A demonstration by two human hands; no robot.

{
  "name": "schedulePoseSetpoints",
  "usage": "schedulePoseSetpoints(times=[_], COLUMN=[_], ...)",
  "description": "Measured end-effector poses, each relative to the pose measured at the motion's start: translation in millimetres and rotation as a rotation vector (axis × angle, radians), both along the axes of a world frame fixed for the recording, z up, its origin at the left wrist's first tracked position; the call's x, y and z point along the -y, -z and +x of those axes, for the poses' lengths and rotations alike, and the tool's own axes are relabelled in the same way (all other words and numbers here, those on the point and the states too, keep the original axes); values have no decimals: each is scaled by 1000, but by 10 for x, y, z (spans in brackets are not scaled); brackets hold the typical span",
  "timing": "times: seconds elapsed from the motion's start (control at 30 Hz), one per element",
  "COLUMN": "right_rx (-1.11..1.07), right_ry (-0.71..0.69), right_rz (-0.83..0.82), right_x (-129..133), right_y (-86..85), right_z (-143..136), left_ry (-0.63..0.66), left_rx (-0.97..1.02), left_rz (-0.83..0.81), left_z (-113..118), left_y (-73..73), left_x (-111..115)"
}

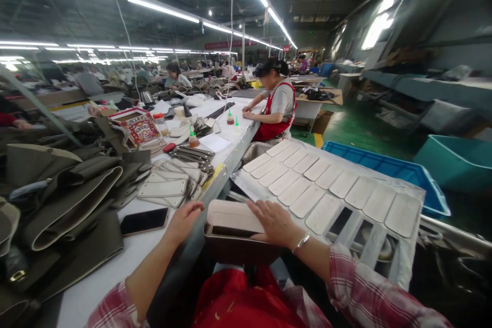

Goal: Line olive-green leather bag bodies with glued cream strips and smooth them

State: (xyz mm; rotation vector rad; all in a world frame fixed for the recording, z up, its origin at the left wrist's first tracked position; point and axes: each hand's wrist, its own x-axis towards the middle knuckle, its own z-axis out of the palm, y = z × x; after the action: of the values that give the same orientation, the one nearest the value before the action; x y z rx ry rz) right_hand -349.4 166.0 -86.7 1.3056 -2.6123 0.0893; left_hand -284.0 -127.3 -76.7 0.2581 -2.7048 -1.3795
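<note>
A dark brown case-like piece (240, 247) with an open top is in front of me, over my lap. Across its top lies a pale, rounded-end panel (230, 215). My right hand (274, 223) has its fingers spread over the panel's right end, its thumb at the case's opening. My left hand (185, 221) is just left of the case, fingers curled together near the table edge; whatever they may hold is too small to make out. On a silvery board (240, 177) at the right lie rows of similar pale panels (319, 212).
A phone (145, 221), stacked pale plates (163, 187) and dark folded pieces (77, 195) cover the table at left. Glue bottles (193, 138) stand farther back. A person in a red apron (274, 110) works beyond. Blue (384, 164) and teal bins (457, 161) are at right.
</note>
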Motion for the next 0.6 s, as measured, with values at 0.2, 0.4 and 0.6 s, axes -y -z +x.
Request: schedulePoseSetpoints(times=[0.2, 0.4, 0.6], right_rx=[-3, 49, 137], right_ry=[-88, -155, -168], right_rz=[92, 174, 250], right_x=[89, -23, 87], right_y=[25, -11, -49], right_z=[67, 93, 27], left_ry=[-83, -7, 83], left_rx=[30, 114, 186], left_rz=[194, -45, -265], left_z=[86, -2, -92], left_y=[365, 513, 423], left_x=[-161, -344, -276])
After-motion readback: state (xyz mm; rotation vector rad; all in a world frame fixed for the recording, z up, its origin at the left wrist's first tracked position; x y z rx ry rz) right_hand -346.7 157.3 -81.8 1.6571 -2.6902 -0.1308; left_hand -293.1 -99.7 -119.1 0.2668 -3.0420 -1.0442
